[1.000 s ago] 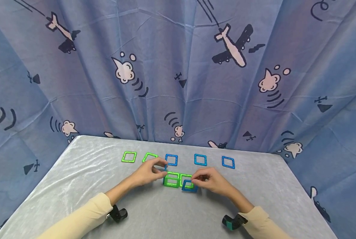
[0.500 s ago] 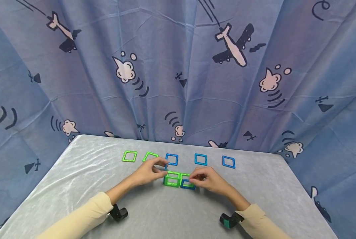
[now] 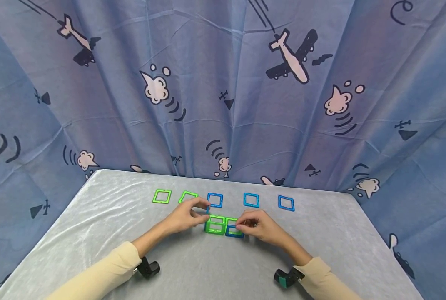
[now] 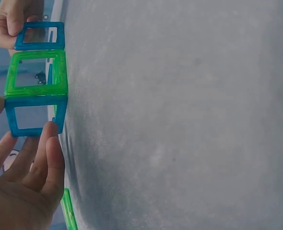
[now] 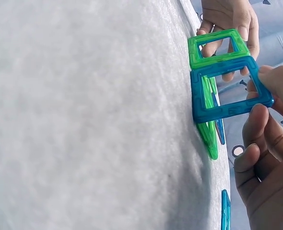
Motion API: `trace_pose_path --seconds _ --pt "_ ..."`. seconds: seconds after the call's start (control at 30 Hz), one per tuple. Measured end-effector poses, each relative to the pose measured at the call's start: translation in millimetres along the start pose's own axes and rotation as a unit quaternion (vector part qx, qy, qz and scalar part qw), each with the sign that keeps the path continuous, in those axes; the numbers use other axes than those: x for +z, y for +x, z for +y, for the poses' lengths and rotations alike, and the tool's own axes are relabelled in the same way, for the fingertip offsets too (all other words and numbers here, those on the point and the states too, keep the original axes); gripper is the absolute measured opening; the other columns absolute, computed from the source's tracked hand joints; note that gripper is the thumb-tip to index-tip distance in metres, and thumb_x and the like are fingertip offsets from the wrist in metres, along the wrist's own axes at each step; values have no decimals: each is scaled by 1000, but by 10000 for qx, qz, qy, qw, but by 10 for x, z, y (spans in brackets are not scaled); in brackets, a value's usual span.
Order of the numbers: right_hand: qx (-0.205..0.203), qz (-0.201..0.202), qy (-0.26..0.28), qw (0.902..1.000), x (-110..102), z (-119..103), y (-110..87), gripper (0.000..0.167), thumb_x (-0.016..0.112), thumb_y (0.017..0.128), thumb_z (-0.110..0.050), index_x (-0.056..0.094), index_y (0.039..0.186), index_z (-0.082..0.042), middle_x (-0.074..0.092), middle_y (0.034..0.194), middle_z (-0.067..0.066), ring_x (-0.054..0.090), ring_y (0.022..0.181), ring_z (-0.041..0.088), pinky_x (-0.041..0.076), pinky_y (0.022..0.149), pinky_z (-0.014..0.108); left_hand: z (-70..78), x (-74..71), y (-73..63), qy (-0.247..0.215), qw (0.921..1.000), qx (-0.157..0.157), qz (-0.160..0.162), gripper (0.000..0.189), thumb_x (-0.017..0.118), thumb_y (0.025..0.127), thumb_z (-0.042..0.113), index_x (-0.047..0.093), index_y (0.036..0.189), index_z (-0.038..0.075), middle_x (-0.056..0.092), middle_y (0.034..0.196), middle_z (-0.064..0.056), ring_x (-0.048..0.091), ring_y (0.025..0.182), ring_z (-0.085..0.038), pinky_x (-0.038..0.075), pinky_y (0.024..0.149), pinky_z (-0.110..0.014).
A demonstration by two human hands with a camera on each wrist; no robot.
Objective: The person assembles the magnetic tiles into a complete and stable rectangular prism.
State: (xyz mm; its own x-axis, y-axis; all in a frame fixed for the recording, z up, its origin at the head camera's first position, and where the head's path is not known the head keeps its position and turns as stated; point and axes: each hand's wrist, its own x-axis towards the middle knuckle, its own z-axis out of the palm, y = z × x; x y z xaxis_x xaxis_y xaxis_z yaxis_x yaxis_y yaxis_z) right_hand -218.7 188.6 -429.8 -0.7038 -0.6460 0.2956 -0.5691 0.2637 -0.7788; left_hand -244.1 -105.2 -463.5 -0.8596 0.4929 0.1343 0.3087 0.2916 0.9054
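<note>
My left hand (image 3: 185, 216) holds an upright blue magnetic tile (image 4: 36, 100) at its edges, thumb on one side and fingertips on the other. That tile meets an upright green magnetic tile (image 3: 215, 232) at a corner. Between thumb and fingers my right hand (image 3: 262, 225) pinches a second blue magnetic tile (image 5: 228, 112) by its upper corner. In the head view this tile stands at the front of the right flat green tile (image 3: 231, 219), beside the upright green one. Another flat green tile lies behind the upright green tile, partly hidden.
Along the back of the light cloth-covered table (image 3: 223, 271) lie loose square tiles: a green one (image 3: 162, 202), a second green one (image 3: 187, 193) partly behind my left hand, and blue ones (image 3: 215, 194), (image 3: 251, 206), (image 3: 286, 209). A patterned blue curtain (image 3: 223, 125) hangs behind.
My right hand has brought its blue tile a little left and back, up beside the upright green tile. My left hand has stayed in place.
</note>
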Motion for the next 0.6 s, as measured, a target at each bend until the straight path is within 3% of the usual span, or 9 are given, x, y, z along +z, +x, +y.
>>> trace_pose_path --seconds 0.53,0.6 --pt "66 110 89 9999 34 12 7 8 72 91 7 76 95 1 66 82 12 53 70 16 43 58 25 26 12 -12 -128 9999 -53 14 39 74 95 14 61 130 -1 63 125 -23 72 88 -21 56 65 -34" --pt "71 94 90 9999 36 118 0 7 73 93 2 77 95 -3 66 82 8 54 70 16 44 58 25 30 12 -11 -113 9999 -39 11 39 74 95 13 61 130 -1 63 125 -23 72 88 -21 56 65 -34"
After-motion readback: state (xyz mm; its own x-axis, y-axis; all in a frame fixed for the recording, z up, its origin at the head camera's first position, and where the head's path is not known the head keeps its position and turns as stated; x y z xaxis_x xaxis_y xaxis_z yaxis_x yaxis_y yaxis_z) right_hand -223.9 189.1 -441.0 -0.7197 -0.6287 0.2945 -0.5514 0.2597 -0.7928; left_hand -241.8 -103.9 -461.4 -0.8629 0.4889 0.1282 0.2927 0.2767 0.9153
